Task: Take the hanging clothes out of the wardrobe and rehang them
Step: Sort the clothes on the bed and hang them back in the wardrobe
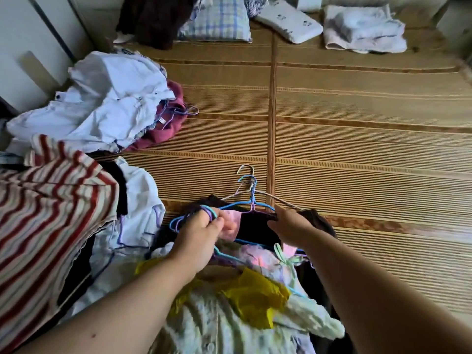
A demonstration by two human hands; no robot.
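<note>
Currently I am logging the left hand (201,233) pinching pink cloth (236,217), hanger hooks (252,186) pointing straight away beyond it; right hand (291,226) touching the dark garment (255,226), grip indeterminate

A bamboo mat (357,149) is covering the bed. A heap of clothes (107,103) is lying along its left side. Pillows (219,21) and a folded blanket (362,29) are sitting at the far end. Garments (229,315) on wire hangers (251,198) are lying nearest, hooks pointing away.
</note>
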